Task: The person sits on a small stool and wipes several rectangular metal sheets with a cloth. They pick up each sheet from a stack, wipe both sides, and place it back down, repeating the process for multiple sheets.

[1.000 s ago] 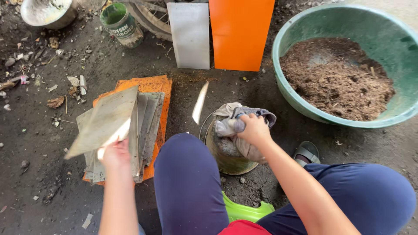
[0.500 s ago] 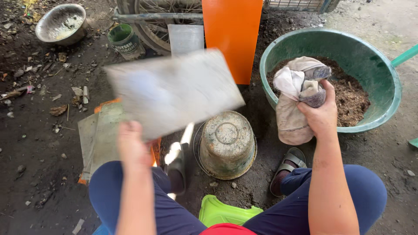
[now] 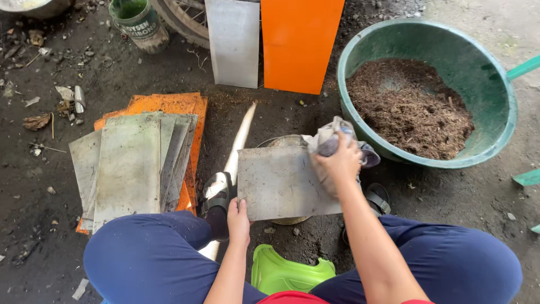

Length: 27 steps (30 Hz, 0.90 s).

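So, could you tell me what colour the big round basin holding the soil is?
Green, clearest in the head view.

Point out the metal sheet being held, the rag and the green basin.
Metal sheet [image 3: 281,183], head view, middle of its flat face.
Rag [image 3: 329,141], head view, bunched cloth above the fingers.
Green basin [image 3: 365,45], head view, upper left rim.

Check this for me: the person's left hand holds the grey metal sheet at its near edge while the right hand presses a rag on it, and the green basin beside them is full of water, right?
Not quite. The head view shows the green basin holding brown, crumbly material, not water. The rest stands: the left hand holds the grey metal sheet at its near edge and the right hand presses a rag on it.
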### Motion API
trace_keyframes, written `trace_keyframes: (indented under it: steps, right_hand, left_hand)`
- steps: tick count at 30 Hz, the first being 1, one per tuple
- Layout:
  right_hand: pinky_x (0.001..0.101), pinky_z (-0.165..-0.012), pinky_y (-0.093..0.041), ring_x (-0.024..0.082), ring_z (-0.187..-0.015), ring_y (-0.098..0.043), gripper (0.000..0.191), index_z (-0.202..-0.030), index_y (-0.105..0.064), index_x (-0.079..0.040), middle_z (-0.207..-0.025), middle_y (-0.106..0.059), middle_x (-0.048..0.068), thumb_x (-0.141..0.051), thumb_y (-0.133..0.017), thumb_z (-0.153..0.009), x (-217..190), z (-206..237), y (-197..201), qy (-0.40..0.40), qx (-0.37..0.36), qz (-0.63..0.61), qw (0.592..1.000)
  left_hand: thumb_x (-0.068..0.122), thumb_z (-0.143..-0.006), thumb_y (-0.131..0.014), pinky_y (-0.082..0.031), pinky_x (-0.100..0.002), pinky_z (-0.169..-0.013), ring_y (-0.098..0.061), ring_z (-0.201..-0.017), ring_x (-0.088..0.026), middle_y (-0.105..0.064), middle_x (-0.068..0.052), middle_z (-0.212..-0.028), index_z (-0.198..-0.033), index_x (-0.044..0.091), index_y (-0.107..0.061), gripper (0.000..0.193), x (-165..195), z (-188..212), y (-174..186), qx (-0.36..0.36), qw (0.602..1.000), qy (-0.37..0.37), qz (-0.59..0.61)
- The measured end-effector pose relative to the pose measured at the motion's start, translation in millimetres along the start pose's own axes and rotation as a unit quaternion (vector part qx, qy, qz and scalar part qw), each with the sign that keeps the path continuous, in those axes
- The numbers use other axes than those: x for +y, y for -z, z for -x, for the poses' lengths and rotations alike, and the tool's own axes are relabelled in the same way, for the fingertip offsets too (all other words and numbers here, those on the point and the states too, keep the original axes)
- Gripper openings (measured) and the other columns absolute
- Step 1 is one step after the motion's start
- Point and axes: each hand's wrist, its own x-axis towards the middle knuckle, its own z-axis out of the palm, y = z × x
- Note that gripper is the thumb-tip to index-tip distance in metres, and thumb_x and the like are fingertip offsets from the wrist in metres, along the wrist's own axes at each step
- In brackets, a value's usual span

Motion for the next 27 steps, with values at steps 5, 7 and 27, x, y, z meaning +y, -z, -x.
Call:
trace_keyframes:
  steps: [5,7,27]
  right_hand:
    - [0.0578,-0.097,-0.047,0.047,-0.125,-0.046,0.09,-0.144,-0.049,-0.018,-0.137,-0.047,0.026,-0.044,-0.088,-0.066,-114,89,-28,0.158,-0.178,0.035,0.971]
    - [0.0594,-0.093,-0.046,0.047,-0.13,-0.042,0.091,-0.135,-0.055,-0.024,-0.146,-0.042,0.023,-0.035,-0.092,-0.053,-140,113,-36,0.222,-0.193,0.029,0.955]
    - [0.0523,-0.097,-0.05,0.043,-0.121,-0.058,0.077,-0.141,-0.056,-0.016,-0.131,-0.062,0.02,-0.026,-0.09,-0.073,113,-99,99,0.091,0.092,0.037,0.991]
  left_hand:
    - [0.023,-0.103,-0.05,-0.056,-0.037,-0.069,-0.065,-0.09,-0.017,-0.066,-0.005,-0.109,-0.13,0.013,-0.056,0.029,3,7,-12,0.035,0.993,0.077,0.078]
    - [0.024,-0.108,-0.05,-0.05,-0.036,-0.067,-0.059,-0.089,-0.02,-0.063,-0.007,-0.108,-0.134,0.01,-0.057,0.031,-3,6,-14,0.015,0.991,0.043,0.122]
    - [0.032,-0.104,-0.06,-0.048,-0.033,-0.083,-0.06,-0.09,-0.019,-0.07,-0.012,-0.098,-0.114,-0.004,-0.067,0.038,32,-32,-19,-0.014,0.983,-0.044,-0.179]
